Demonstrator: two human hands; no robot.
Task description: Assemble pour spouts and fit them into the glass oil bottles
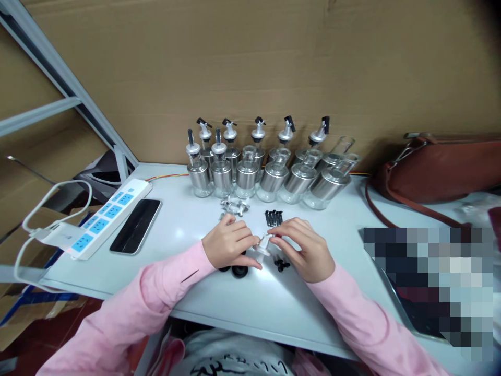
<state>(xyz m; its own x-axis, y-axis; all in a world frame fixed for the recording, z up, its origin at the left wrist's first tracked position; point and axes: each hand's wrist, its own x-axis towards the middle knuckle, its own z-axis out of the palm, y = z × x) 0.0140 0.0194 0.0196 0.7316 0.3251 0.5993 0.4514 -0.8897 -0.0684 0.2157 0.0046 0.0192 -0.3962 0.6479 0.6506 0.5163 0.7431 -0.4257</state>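
Note:
A silver pourer spout [262, 247] is held just above the table between my two hands. My left hand [231, 244] grips its wide base between thumb and forefinger. My right hand [306, 249] is closed in a pinch at the spout's narrow top; whatever small part may sit in those fingertips is hidden. Behind my left hand lies a pile of loose silver spouts [236, 206]. Black levers [274, 217] lie in a row beyond my right hand, with small black stoppers [281, 264] near its thumb. Round black caps [239, 271] are partly covered by my left hand.
Several glass-and-steel bottles [273, 180] stand in two rows at the back, some topped with pourers. On the left lie a phone [136, 226] and a white power strip [113, 214]. A brown bag [442, 167] and a blurred-out flat object [422, 287] occupy the right.

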